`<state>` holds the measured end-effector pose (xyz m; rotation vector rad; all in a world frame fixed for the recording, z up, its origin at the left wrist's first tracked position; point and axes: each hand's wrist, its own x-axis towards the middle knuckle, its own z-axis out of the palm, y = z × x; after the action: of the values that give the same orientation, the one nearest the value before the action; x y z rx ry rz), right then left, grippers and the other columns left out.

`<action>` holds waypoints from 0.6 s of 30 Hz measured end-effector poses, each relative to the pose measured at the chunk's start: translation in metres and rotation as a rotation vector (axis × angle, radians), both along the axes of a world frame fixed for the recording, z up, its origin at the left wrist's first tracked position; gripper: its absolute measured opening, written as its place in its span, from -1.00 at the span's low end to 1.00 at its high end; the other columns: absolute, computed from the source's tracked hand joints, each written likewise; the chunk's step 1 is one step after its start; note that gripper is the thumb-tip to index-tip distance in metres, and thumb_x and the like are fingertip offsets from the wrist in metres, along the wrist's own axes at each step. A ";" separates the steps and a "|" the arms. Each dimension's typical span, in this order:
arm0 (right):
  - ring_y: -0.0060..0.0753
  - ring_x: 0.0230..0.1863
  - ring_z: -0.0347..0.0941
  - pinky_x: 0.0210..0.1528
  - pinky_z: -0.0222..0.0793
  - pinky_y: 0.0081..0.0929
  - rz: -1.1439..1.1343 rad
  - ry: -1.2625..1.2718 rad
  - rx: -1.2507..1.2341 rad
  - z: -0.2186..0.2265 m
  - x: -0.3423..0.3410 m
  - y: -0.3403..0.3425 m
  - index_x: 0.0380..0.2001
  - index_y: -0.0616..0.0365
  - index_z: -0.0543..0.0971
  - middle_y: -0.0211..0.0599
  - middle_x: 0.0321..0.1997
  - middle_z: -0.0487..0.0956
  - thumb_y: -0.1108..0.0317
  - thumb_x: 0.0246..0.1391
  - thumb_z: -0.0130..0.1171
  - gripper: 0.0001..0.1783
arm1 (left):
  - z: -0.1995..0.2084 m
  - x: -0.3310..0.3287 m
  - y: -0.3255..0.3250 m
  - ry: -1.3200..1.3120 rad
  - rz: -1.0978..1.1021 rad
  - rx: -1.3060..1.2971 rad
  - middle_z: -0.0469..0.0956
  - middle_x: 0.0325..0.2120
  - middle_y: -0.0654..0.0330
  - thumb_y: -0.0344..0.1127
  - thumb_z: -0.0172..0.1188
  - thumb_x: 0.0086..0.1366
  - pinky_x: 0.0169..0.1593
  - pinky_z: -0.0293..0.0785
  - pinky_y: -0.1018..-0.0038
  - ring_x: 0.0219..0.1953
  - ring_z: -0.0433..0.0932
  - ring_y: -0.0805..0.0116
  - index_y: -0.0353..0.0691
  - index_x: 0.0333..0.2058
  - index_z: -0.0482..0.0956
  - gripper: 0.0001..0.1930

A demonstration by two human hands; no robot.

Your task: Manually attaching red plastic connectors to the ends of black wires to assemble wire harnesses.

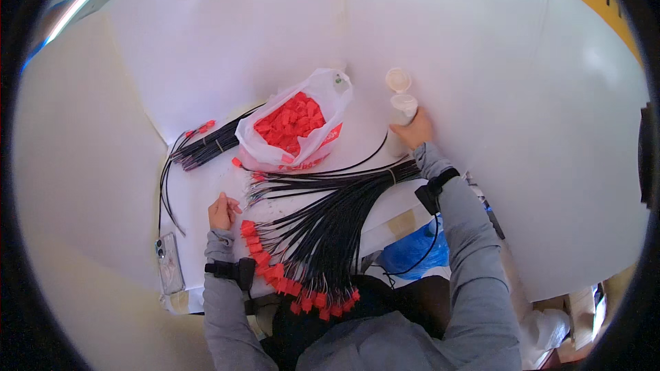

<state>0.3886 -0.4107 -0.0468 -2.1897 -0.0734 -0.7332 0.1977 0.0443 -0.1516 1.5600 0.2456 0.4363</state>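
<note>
My right hand (pixel 416 130) is wrapped around the side of a white bottle (pixel 397 143) standing at the back right of the table. Its round flip lid (pixel 398 80) hangs open behind the mouth. Over on the left, my left hand (pixel 223 211) rests with loosely bent fingers, and I see nothing in it. Just right of that hand lie the ends of a large bundle of black cables (pixel 344 216). Red connectors or caps (pixel 275 273) cover many of the cable ends along the near edge; other ends farther back show thin bare wires.
A white plastic bag (pixel 330 99) full of small red pieces (pixel 292 124) stands behind the cables. Another tied black cable bundle (pixel 210 148) lies at the left, near a phone (pixel 170 263). Blue plastic (pixel 416 251) shows below the table's near edge. White panels (pixel 440 20) enclose the table.
</note>
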 end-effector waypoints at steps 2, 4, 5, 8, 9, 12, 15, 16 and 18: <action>-0.09 -0.11 0.39 -0.08 0.31 -0.30 -0.026 -0.012 0.001 -0.004 0.003 -0.004 -0.17 0.29 0.33 -0.01 -0.16 0.44 0.21 -0.50 0.39 -0.26 | 0.001 0.001 0.000 -0.006 0.004 0.021 0.45 -0.76 0.18 -0.03 -0.24 0.31 -0.77 0.03 0.68 -0.86 0.15 0.61 -0.29 -0.56 0.49 -0.51; -0.09 -0.11 0.38 -0.07 0.31 -0.30 -0.054 -0.024 0.002 -0.008 0.005 -0.007 -0.16 0.30 0.32 -0.01 -0.15 0.43 0.20 -0.50 0.39 -0.24 | -0.001 -0.001 0.001 -0.024 0.001 0.029 0.44 -0.77 0.19 -0.03 -0.23 0.30 -0.76 0.03 0.69 -0.86 0.16 0.61 -0.29 -0.56 0.49 -0.52; -0.06 -0.08 0.36 -0.04 0.28 -0.29 -0.016 0.001 0.010 -0.006 0.002 -0.007 -0.12 0.30 0.28 0.01 -0.12 0.41 0.21 -0.48 0.38 -0.21 | 0.000 -0.002 0.000 -0.029 -0.007 0.011 0.45 -0.77 0.18 -0.03 -0.21 0.30 -0.76 0.03 0.69 -0.86 0.16 0.61 -0.29 -0.57 0.49 -0.51; -0.05 -0.05 0.34 -0.01 0.26 -0.30 0.054 0.029 0.022 -0.012 0.008 -0.013 -0.07 0.31 0.24 0.01 -0.10 0.39 0.23 -0.45 0.38 -0.18 | 0.002 0.000 -0.003 -0.015 0.001 0.019 0.44 -0.77 0.19 0.00 -0.24 0.30 -0.79 0.00 0.67 -0.88 0.16 0.61 -0.27 -0.57 0.48 -0.50; -0.07 -0.06 0.34 -0.02 0.27 -0.31 0.075 0.021 0.029 -0.015 0.011 -0.018 -0.06 0.31 0.23 0.00 -0.10 0.39 0.23 -0.44 0.38 -0.18 | 0.003 0.002 -0.005 -0.008 0.005 0.015 0.44 -0.77 0.19 0.00 -0.24 0.30 -0.79 0.00 0.67 -0.88 0.16 0.61 -0.27 -0.57 0.48 -0.50; -0.15 -0.11 0.37 -0.08 0.30 -0.35 0.136 -0.009 0.097 -0.019 0.010 -0.026 -0.11 0.32 0.28 -0.03 -0.12 0.40 0.26 -0.43 0.37 -0.25 | 0.004 0.002 -0.004 0.008 -0.005 -0.004 0.44 -0.77 0.18 -0.01 -0.24 0.30 -0.81 -0.02 0.67 -0.89 0.14 0.61 -0.27 -0.57 0.48 -0.50; -0.24 -0.18 0.38 -0.17 0.31 -0.43 0.092 0.070 -0.072 -0.002 -0.023 -0.037 -0.18 0.31 0.35 -0.06 -0.16 0.41 0.29 -0.37 0.32 -0.39 | 0.007 -0.005 -0.001 -0.002 0.019 0.036 0.43 -0.78 0.20 -0.01 -0.23 0.30 -0.82 -0.04 0.66 -0.90 0.12 0.61 -0.27 -0.57 0.47 -0.51; -0.24 -0.18 0.38 -0.17 0.31 -0.43 0.093 0.080 -0.080 0.003 -0.032 -0.040 -0.18 0.31 0.35 -0.06 -0.16 0.41 0.29 -0.37 0.32 -0.39 | 0.007 -0.002 -0.005 0.007 0.003 0.049 0.43 -0.77 0.20 0.00 -0.23 0.30 -0.81 -0.03 0.66 -0.89 0.12 0.62 -0.27 -0.56 0.47 -0.51; -0.33 -0.32 0.41 -0.29 0.33 -0.48 0.045 -0.034 -0.152 0.018 -0.057 -0.046 -0.27 0.26 0.42 -0.14 -0.31 0.47 0.30 -0.30 0.26 -0.55 | 0.010 -0.001 -0.010 0.013 -0.009 0.068 0.44 -0.77 0.20 0.00 -0.23 0.30 -0.81 -0.02 0.66 -0.88 0.13 0.62 -0.27 -0.56 0.47 -0.51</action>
<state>0.3314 -0.4564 -0.0286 -2.3120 -0.2015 -0.7613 0.1965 0.0346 -0.1416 1.6300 0.2361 0.4313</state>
